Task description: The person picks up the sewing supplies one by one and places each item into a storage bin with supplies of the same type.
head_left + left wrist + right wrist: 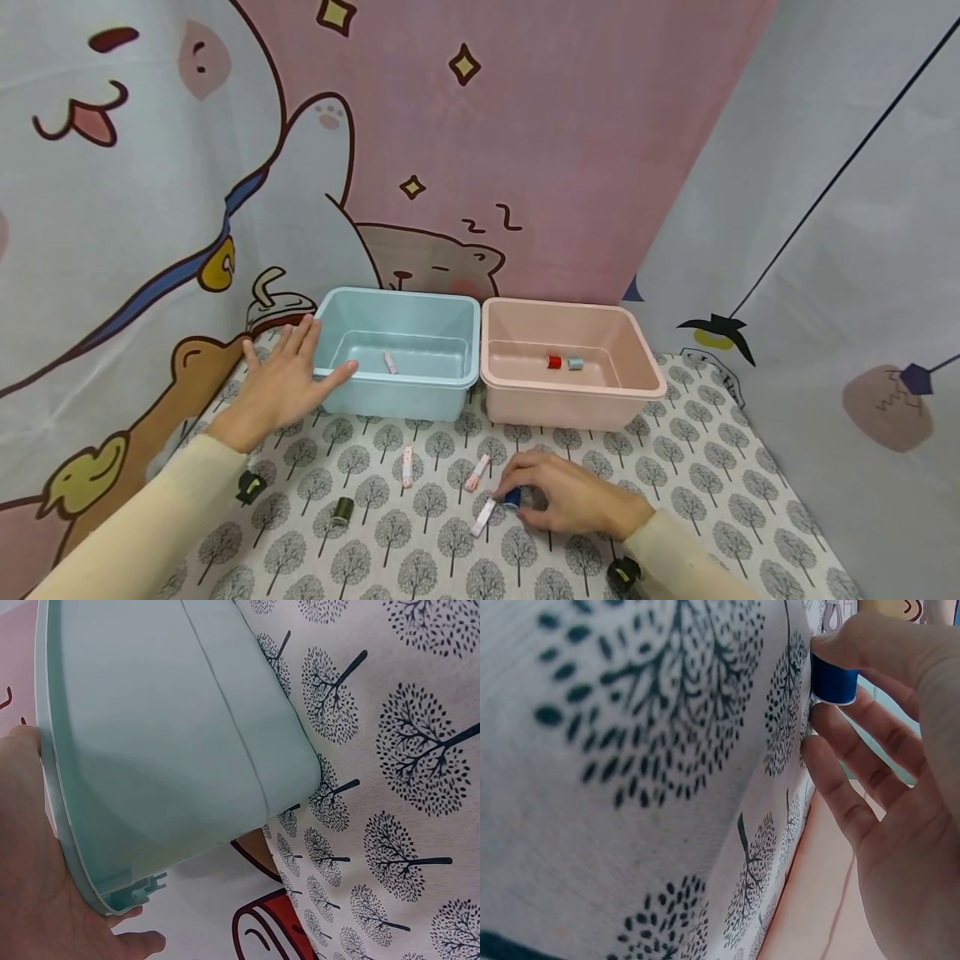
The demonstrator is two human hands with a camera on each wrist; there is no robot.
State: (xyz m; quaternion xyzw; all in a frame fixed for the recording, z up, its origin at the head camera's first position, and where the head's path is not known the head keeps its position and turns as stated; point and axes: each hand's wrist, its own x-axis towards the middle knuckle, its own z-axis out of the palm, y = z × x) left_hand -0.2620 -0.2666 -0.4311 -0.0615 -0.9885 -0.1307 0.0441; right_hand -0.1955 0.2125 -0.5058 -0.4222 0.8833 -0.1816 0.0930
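In the head view my right hand (555, 492) is low over the patterned cloth, thumb and fingers about a dark blue thread spool (512, 497). The right wrist view shows the thumb against the blue spool and the other fingers curved behind and below it. A white strip (483, 517) and a pink patterned strip (477, 472) lie just left of that hand. My left hand (281, 383), fingers spread and extended, is at the left rim of the light blue bin (397, 398). Its palm side lies along the rim in the left wrist view.
Right of the blue bin stands a pink bin (570, 406), holding a red spool (553, 362) and a light blue spool (575, 364). A pink strip (390, 363) lies inside the blue bin. On the cloth are a green spool (342, 511) and another pink strip (407, 467).
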